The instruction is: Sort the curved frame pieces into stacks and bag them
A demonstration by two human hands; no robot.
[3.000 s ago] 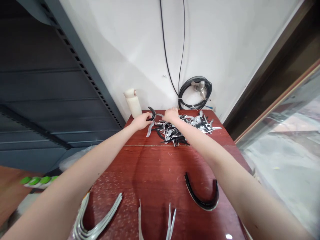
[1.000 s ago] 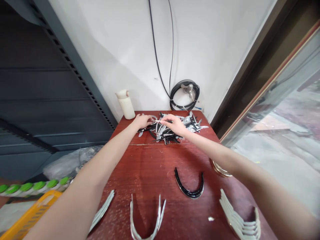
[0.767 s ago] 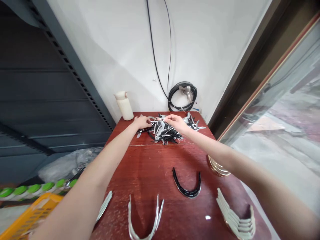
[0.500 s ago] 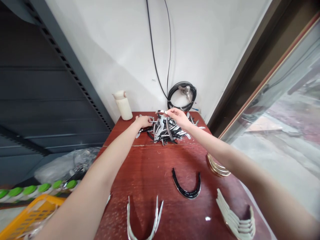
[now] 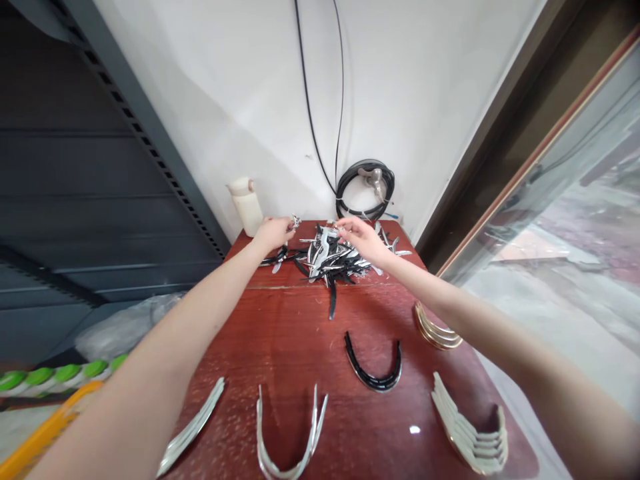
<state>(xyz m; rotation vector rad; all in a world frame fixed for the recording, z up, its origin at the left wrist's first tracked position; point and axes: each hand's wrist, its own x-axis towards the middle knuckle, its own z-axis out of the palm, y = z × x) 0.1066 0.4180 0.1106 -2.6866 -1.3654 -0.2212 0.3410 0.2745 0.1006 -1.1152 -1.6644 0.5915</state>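
Note:
A tangled pile of curved black and silver strips (image 5: 327, 263) lies at the far end of the table. My left hand (image 5: 276, 233) is just left of the pile, its fingers closed on a small silver piece (image 5: 296, 221) that sticks up past the fingertips; its full shape is hidden. Over the top of the pile, my right hand (image 5: 364, 239) has bent fingers that are apart, the fingertips close to the strips. One black strip (image 5: 333, 300) points out of the pile's front edge. Some black and pale strips (image 5: 277, 259) lie below my left hand.
Sorted curved strips lie on the red-brown table (image 5: 295, 333): a black U-shaped set (image 5: 375, 383), silver U-shaped strips (image 5: 267, 460), a silver stack (image 5: 195, 427), a pale stack (image 5: 473, 437) and gold ones (image 5: 435, 333). A white jug (image 5: 247, 210) and coiled black cable (image 5: 345, 193) stand behind.
My left hand has moved left and up, away from the pile. The silver piece that was at my right fingertips is no longer clearly held there. A black strip now juts out in front.

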